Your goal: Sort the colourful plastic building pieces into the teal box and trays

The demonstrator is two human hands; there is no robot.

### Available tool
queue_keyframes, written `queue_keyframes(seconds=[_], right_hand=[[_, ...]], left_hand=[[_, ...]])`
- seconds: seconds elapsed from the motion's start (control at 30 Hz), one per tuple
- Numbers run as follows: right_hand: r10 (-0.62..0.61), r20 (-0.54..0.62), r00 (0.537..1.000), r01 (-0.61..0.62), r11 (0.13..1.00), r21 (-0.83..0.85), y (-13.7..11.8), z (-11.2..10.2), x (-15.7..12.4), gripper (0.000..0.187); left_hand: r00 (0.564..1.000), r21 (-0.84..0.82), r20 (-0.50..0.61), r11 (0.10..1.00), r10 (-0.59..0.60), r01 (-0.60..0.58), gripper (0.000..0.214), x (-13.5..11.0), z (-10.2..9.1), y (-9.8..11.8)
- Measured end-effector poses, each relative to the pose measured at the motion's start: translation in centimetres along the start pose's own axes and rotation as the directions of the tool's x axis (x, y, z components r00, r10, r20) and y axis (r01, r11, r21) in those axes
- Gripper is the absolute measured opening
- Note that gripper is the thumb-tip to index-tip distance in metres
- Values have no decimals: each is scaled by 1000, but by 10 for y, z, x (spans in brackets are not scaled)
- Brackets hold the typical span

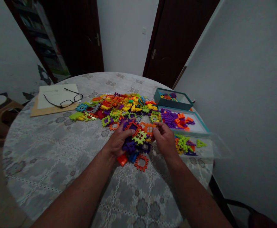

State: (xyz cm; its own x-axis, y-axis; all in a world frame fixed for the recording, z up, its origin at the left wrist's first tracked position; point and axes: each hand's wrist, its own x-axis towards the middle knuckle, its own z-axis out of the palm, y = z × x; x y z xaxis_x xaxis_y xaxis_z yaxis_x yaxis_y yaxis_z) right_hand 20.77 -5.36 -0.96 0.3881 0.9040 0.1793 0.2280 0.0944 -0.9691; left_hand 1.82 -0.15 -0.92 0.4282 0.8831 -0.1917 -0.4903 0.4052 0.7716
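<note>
My left hand [119, 139] is closed on several plastic building pieces, among them a red-orange square frame [137, 127] and purple pieces [129, 146]. A lime-green window-shaped piece [140, 136] sits at the front of this cluster. Between the thumb and fingers of my right hand [165, 139] is an orange window-shaped piece [149, 128], close against the cluster; I cannot tell whether they are joined. Just below my hands, an orange square frame [141, 162], a blue piece [133, 156] and a bright orange piece [122, 160] lie on the tablecloth.
Beyond my hands spreads a pile of mixed plastic pieces [114, 104]. To the right are a teal-edged box [173, 103], a tray [201, 127] of purple and orange pieces, and a clear container [220, 148] near green pieces. Glasses [67, 103] rest on paper [50, 91] at left.
</note>
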Motion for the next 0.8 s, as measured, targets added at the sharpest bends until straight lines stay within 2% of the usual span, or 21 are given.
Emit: queue_keyframes(seconds=[0.17,0.27,0.43,0.53,0.6,0.67,0.73,0.8], right_hand=[[23,-8,1000,-22,999,40,-1,-5,2,36],[-1,24,1000,0,1000,16,1,-10,6,37],[30,171,985,-14,996,-93,-6,-34,18,38],[76,281,957,-13,975,-221,-15,-53,35,25],[111,315,943,-22,961,-275,-20,-64,56,17],[110,252,961,-43,966,-255,-23,-71,86,12],[56,82,995,-41,985,-167,-26,-78,120,13],[-17,-117,993,4,994,-110,-27,-83,149,17]], left_hand=[[998,0,-62,1000,-7,7,49,-2,2,2],[999,3,-50,1000,-15,16,50,-1,0,3],[995,-11,-95,1000,3,-5,48,4,-6,1],[991,-28,-130,999,20,-24,48,6,-6,1],[992,-34,-124,999,18,-22,46,5,-5,2],[993,-44,-114,999,12,-17,45,5,-4,2],[993,-52,-116,999,9,-15,48,4,-3,3],[992,-60,-128,998,13,-20,51,5,-4,3]])
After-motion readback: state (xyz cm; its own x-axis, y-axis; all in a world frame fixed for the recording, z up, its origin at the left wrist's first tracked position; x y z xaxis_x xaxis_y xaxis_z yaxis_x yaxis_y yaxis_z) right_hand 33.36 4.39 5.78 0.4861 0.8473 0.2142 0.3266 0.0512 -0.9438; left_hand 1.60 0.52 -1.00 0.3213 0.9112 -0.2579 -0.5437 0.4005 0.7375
